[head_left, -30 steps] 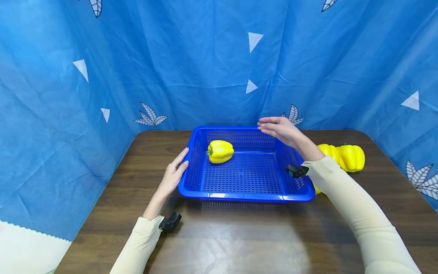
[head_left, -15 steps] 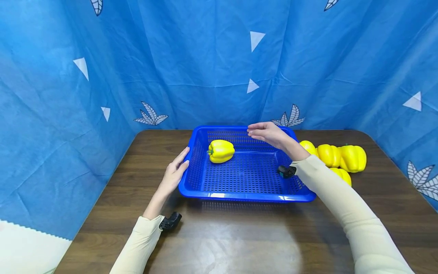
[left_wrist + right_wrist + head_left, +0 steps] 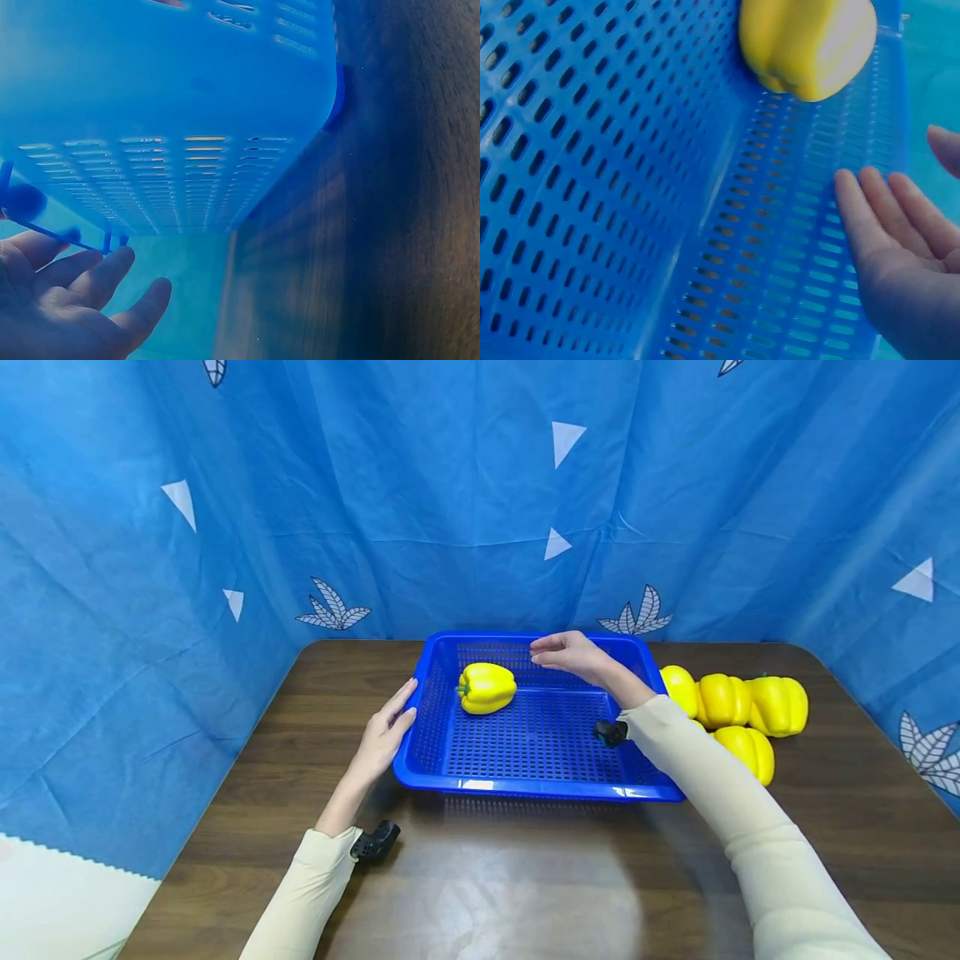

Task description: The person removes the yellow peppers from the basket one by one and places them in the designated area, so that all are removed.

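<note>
A blue plastic basket (image 3: 525, 789) with slotted walls sits mid-table, and one yellow bell pepper (image 3: 486, 688) lies in its back left part. My left hand (image 3: 378, 743) rests against the basket's left rim, fingers extended along it; in the left wrist view the fingers (image 3: 105, 277) lie loosely beside the rim. Over the back of the basket hovers my right hand (image 3: 573, 656), with nothing in it. Its fingers are fairly straight and point left. From the right wrist view, the pepper (image 3: 806, 45) is apart from that hand.
Right of the basket, several yellow bell peppers (image 3: 723, 700) lie close together on the brown wooden table (image 3: 480, 877). The right sleeve (image 3: 727, 785) partly covers some of them. Blue patterned cloth (image 3: 465, 510) hangs behind the table and along its sides.
My right hand has moved left and slightly down, from the basket's back right corner to over its interior. More of the peppers on the right show now. The left hand stays at the rim.
</note>
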Demonstrator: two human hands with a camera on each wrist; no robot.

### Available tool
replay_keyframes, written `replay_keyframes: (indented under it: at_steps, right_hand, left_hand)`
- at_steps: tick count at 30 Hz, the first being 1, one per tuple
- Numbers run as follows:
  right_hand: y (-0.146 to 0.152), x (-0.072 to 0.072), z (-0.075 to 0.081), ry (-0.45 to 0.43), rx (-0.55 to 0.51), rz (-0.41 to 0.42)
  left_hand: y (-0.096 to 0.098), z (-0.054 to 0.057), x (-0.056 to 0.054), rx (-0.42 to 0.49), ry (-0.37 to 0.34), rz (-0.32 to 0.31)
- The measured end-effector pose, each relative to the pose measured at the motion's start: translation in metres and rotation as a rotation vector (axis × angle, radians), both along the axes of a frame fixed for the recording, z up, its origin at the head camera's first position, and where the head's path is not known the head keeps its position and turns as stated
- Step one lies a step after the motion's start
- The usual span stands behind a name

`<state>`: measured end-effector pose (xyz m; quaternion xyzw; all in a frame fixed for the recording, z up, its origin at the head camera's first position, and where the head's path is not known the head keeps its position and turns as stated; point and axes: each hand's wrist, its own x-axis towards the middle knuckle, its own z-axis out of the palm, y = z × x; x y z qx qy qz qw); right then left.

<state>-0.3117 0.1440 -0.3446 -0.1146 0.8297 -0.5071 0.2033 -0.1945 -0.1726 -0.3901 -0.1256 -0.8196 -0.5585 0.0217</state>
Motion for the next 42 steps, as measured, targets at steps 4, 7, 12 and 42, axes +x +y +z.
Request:
replay_keyframes:
  at_steps: [4, 7, 12, 42]
  right_hand:
    - [-0.007, -0.004, -0.005, 0.028, 0.008, 0.051]
    - [-0.011, -0.005, -0.008, 0.050, 0.014, 0.095]
    - [-0.017, -0.007, -0.013, 0.040, -0.004, 0.131]
    - [-0.053, -0.005, -0.038, 0.247, 0.105, 0.343]
  left_hand:
    - [-0.001, 0.001, 0.000, 0.000, 0.007, 0.010]
    - [-0.001, 0.001, 0.000, -0.004, 0.007, 0.009]
    - [-0.001, 0.001, 0.000, -0.009, -0.001, 0.002]
    - [0.001, 0.000, 0.001, -0.026, 0.012, 0.001]
